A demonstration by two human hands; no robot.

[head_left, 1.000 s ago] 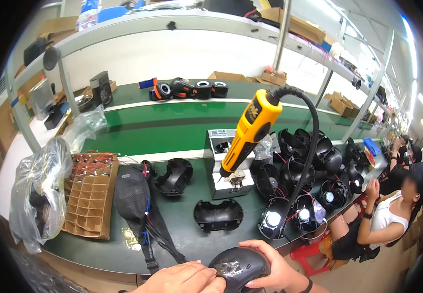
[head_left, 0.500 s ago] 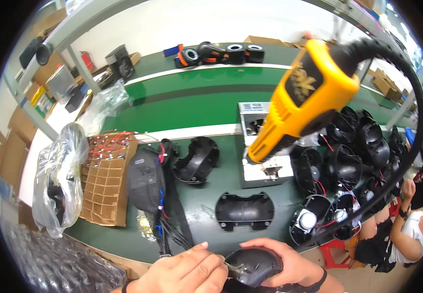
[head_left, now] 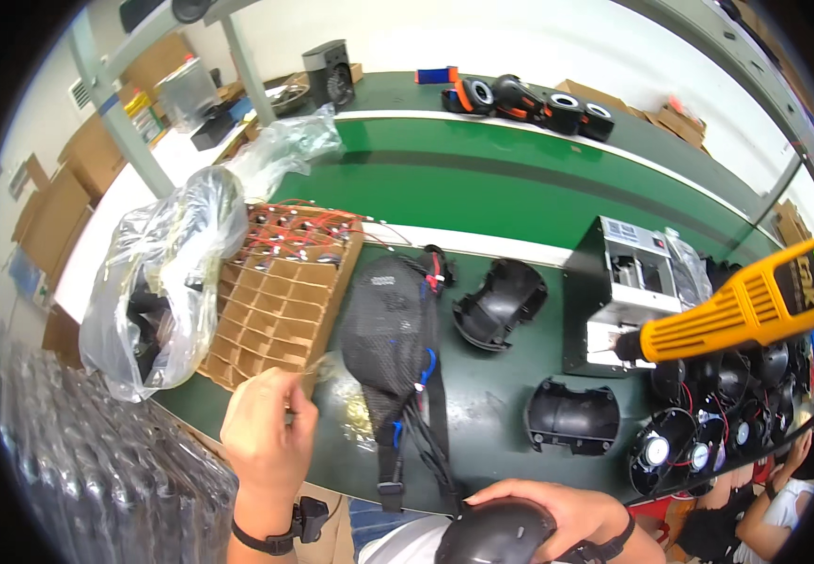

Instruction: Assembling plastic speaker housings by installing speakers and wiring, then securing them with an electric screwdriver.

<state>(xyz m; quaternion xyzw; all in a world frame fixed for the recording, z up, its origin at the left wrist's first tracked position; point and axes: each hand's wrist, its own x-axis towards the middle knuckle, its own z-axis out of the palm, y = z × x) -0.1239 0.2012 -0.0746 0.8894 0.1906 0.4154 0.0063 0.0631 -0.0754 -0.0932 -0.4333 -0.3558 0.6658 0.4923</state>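
Pinching something too small to identify, our left hand (head_left: 266, 428) hovers beside the cardboard divider tray (head_left: 275, 301); our right hand (head_left: 557, 512) clasps a black housing shell (head_left: 496, 534).

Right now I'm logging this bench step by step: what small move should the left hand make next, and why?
Probably bring the left hand back to the black shell that the right hand holds at the bench edge. Its fingers look pinched over the pile of small pale parts beside the cardboard divider tray, though any part between them is too small to tell.
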